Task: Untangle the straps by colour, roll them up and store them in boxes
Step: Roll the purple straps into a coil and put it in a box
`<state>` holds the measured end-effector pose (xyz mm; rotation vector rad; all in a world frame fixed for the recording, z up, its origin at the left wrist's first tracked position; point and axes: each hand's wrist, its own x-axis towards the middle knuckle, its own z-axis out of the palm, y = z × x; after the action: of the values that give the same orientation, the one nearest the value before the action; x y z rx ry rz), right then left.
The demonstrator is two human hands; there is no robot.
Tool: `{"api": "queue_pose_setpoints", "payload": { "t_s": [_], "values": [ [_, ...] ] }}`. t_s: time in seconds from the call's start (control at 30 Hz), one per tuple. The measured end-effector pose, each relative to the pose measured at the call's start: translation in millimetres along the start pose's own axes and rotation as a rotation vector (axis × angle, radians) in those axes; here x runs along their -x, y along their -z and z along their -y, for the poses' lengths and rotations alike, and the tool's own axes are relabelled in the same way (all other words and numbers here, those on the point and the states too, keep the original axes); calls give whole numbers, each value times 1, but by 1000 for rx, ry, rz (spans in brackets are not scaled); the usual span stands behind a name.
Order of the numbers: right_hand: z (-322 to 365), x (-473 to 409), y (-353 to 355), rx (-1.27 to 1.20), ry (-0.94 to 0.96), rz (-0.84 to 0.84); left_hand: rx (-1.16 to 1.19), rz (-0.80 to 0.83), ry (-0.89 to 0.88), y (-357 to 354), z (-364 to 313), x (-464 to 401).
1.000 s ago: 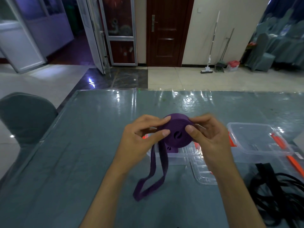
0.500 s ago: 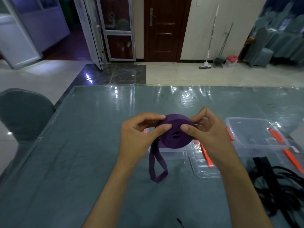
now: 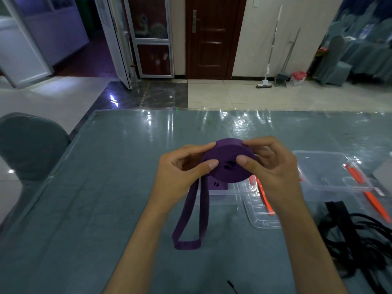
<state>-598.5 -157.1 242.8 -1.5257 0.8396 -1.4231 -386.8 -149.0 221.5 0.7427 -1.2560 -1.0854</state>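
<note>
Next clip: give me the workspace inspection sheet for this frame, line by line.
Surface: table under a glossy clear cover.
Job's things: purple roll held above the table, its loose loop hanging to the surface; clear box under the hands with something purple inside; second clear box to the right; lid with orange clips; black straps tangled at right.
Clutter: small black bit near the front edge.
Grippers: left hand and right hand both pinch the roll.
Cables: nothing seen.
Surroundings: covered chair at left, dark door, mop against the wall.
</note>
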Motion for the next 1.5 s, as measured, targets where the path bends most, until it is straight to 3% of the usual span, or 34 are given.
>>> {"api": "queue_pose_setpoints", "payload": {
  "t_s": [0.2,0.37,0.5,0.6,0.73,0.93,1.1,1.17,1.37,1.5],
  "values": [
    [0,0,0,-11,-105,23,-39,-88,-61,-1,1,2],
    [1,1,1,27,-24,-55,8,32,35,7,2,2],
    [6,1,3,19,-154,87,-37,-40,-19,5,4,3],
    [7,1,2,88,-97,84,23,-66,-4,1,10,8],
    [1,4,-2,32,-45,-20,1,32,49,5,10,8],
    [-5,3,-1,55,-79,59,0,-86,-30,5,6,8],
    [-5,2,-2,51,63,-23,33,55,28,12,7,6],
    [-7,3,-3,-3,30,-23,0,76,40,14,4,4],
    [-12,2,1,89,-52,98,-25,-78,-36,11,7,3],
    [-11,4,2,80,11,47,42,3,50,15,12,6]
  ]
}}
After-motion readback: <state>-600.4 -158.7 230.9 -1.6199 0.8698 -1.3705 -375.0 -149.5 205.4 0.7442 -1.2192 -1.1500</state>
